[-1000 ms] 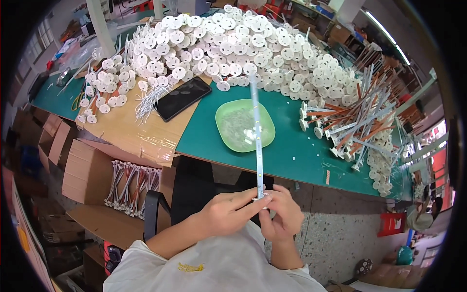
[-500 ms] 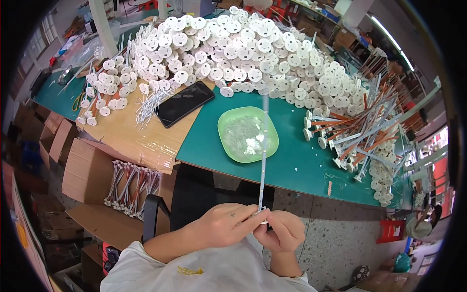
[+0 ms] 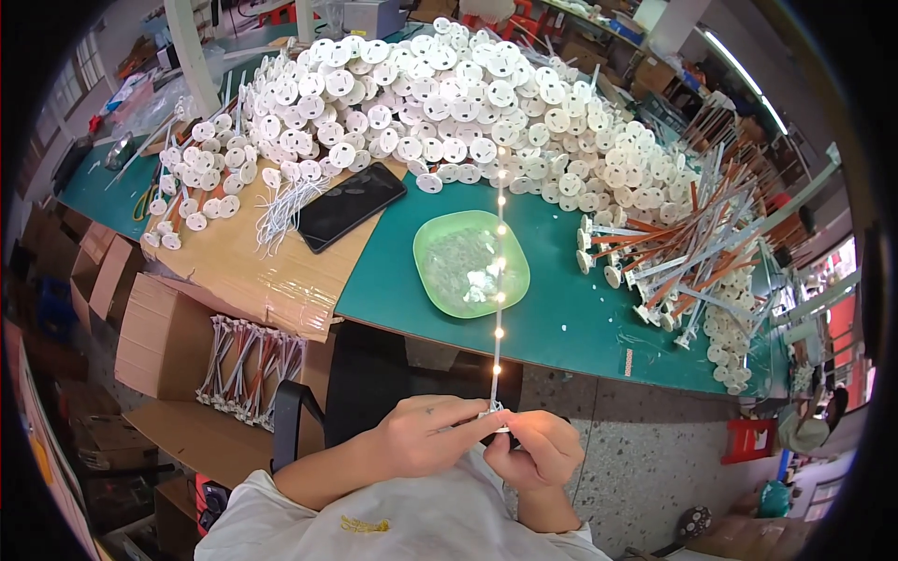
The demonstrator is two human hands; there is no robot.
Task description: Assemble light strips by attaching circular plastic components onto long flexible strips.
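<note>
A thin, narrow LED strip (image 3: pixel 498 351) stands up from my fingers toward the table, a row of warm lights glowing along it. Its lower end has a small white base, mostly covered by my fingertips. My left hand (image 3: pixel 428 438) is closed, its fingertips gripping this end from the left. From the right, the thumb and index finger of my right hand (image 3: pixel 538 451) pinch the white base. Beyond my hands, on the green table (image 3: pixel 412 309), a light green dish (image 3: pixel 432 285) holds small clear and white bits; the strip crosses in front of it.
White round discs (image 3: pixel 449 93) are heaped along the back. Strips with disc bases (image 3: pixel 673 252) pile up at right. A black phone (image 3: pixel 351 208) and white cords (image 3: pixel 281 215) lie on cardboard (image 3: pixel 243 271) at left. Below stands an open carton (image 3: pixel 159 332) of bundled strips.
The strip's lights were off half a second ago and are now lit. Both hands keep their grip at its base. The whole view has shifted slightly.
</note>
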